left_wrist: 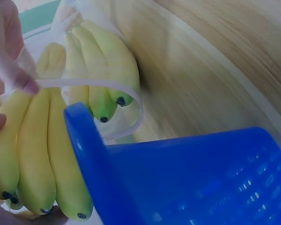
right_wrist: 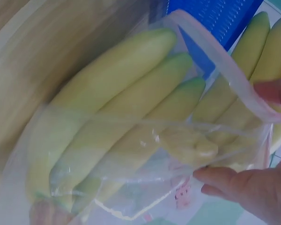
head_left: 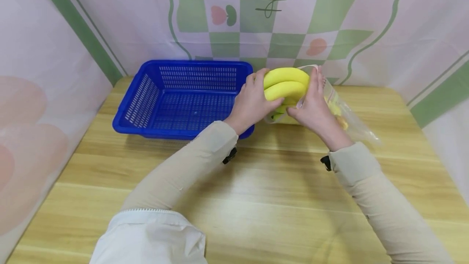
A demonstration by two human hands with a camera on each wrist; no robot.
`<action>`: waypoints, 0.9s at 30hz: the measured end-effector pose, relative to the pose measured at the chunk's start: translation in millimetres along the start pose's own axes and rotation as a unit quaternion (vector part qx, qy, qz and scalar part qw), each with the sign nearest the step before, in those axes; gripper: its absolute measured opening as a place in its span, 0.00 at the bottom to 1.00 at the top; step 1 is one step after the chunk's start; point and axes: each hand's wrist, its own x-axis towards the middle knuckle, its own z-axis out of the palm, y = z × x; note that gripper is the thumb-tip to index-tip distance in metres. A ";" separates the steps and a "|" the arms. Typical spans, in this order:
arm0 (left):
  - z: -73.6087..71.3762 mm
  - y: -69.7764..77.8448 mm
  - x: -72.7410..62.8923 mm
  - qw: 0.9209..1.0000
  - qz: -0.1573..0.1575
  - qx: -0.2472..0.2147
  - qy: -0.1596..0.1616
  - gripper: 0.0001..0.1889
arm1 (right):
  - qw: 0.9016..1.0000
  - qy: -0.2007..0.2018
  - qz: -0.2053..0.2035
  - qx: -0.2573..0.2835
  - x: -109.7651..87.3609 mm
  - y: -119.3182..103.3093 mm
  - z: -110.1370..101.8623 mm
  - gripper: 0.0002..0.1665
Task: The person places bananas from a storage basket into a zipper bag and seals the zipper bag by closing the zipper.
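My left hand (head_left: 250, 102) grips a bunch of yellow bananas (head_left: 287, 84), its fingers over the left side of the bunch. The bunch sits at the mouth of a clear zip bag (head_left: 360, 123), partly within the opening. With my right hand (head_left: 315, 107) I hold the edge of that mouth, thumb and fingers on the rim strip. Inside the bag lies a second banana bunch (right_wrist: 112, 98), green-tipped, seen through the plastic in the right wrist view. In the left wrist view the held bunch (left_wrist: 35, 150) hangs close beside the basket wall.
A blue plastic basket (head_left: 183, 133) with slotted walls stands on the wooden table (head_left: 256, 207), left of the bag. Behind the table hangs a checkered pink and green curtain (head_left: 256, 15). Black straps (head_left: 230, 156) circle the cuffs.
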 end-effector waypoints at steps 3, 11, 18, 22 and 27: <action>-0.7 -1.3 2.3 0.999 -0.004 -0.029 -0.016 0.43 | 0.999 -0.028 -0.016 -0.019 -0.4 2.6 -1.7 0.72; -0.2 -5.3 5.0 0.996 0.015 -0.068 -0.052 0.49 | 0.998 0.005 -0.059 -0.030 -2.4 10.6 -1.9 0.66; 1.6 -2.1 3.5 0.999 0.031 0.007 -0.028 0.43 | 0.991 0.052 -0.112 -0.055 -3.6 11.7 3.2 0.64; 2.8 -1.6 3.7 0.998 0.031 0.028 -0.045 0.44 | 0.988 0.061 -0.124 -0.068 -4.1 11.8 4.3 0.64; 5.3 -3.5 4.7 0.997 0.052 0.010 -0.064 0.47 | 0.986 0.064 -0.138 -0.063 -4.0 11.0 4.3 0.62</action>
